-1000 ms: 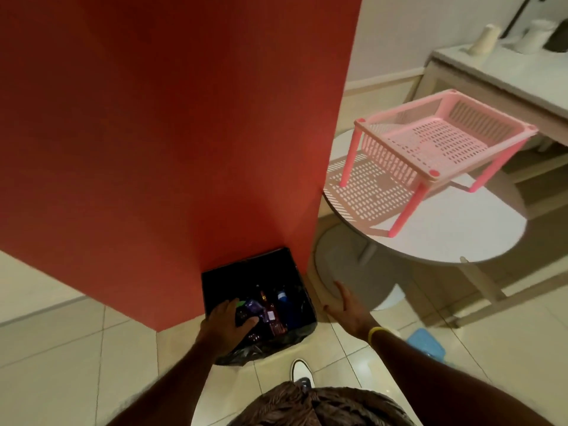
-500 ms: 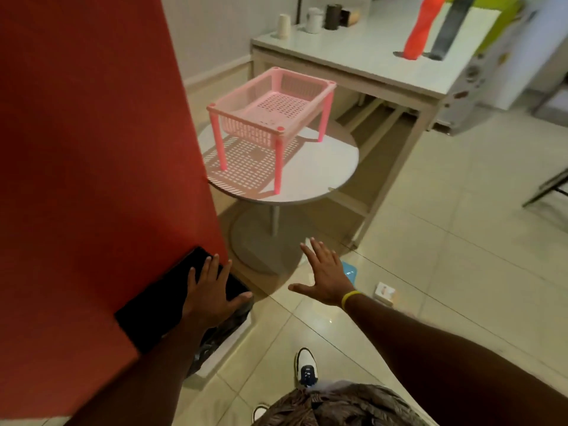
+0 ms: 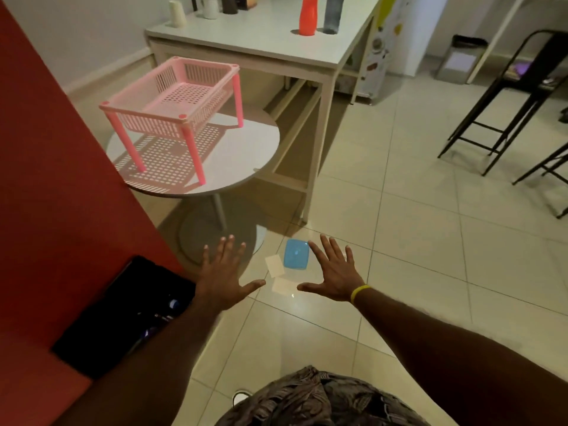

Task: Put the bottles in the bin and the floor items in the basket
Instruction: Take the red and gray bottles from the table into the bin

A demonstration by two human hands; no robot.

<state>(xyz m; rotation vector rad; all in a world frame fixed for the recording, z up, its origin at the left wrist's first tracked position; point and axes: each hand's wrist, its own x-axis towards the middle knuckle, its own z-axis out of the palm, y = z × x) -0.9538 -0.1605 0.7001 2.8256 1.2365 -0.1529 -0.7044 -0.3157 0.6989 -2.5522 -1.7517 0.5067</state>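
Note:
A black bin [image 3: 107, 327] stands on the floor against the red wall at lower left, with bottles [image 3: 167, 312] showing inside. My left hand [image 3: 222, 279] hovers beside its right edge, fingers spread, holding nothing. My right hand [image 3: 335, 272] is spread over the floor tiles, empty. Between the hands lie a blue lid-like item [image 3: 295, 254] and two pale cards, one card [image 3: 274, 265] above the other card [image 3: 284, 287]. A pink basket [image 3: 172, 96] on legs stands on the round white table [image 3: 246, 161].
A red wall [image 3: 61, 195] fills the left side. A long white table [image 3: 267, 38] holds an orange bottle [image 3: 308, 15], a grey bottle [image 3: 333, 12] and cups. Black stools [image 3: 507, 96] stand at the right. The round table's base [image 3: 215, 232] sits near my left hand.
My left hand has come out of the bin, leaving a bottle there. The view swung right, and both hands now spread over the blue item and cards on the floor.

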